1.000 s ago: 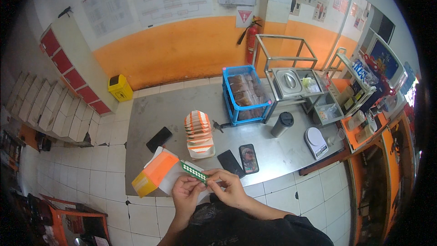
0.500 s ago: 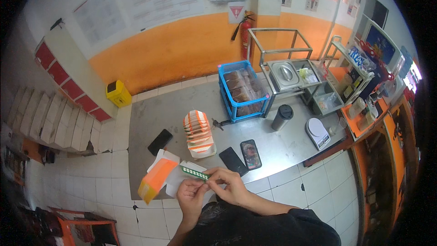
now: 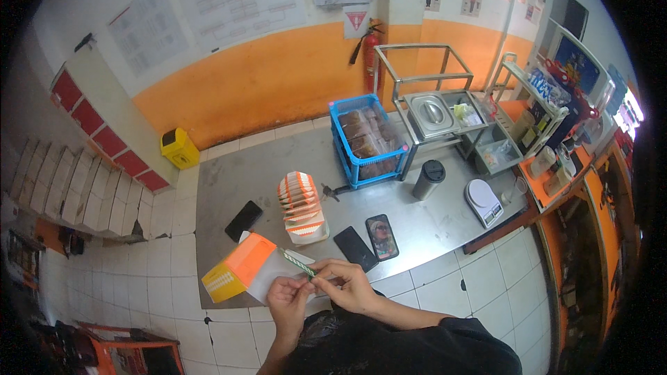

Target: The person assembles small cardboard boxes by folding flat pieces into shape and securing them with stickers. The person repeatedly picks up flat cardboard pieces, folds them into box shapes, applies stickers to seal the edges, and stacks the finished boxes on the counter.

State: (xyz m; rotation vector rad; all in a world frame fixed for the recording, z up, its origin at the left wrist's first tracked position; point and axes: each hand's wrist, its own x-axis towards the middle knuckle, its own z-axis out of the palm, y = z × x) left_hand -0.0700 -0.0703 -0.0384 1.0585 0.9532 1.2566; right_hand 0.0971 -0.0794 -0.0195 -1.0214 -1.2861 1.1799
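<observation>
An unfolded paper food box, orange and yellow on its panels with a white part and a green patterned strip, hangs over the front edge of the metal table. My left hand pinches the box near the green strip, its fingers bent. From the other side, my right hand has thumb and fingers closed on that same strip. Just beyond the hands stands a row of nested orange-and-white paper boxes. Part of the held box is hidden behind my fingers.
Three phones lie on the metal table: a dark one at left, a black one and a lit one near my right hand. Farther back are keys, a blue crate, a tumbler and a white scale.
The box's orange and yellow panels have swung left and turned to show more of the yellow side. The green strip appears narrower. Both hands stay nearly in place.
</observation>
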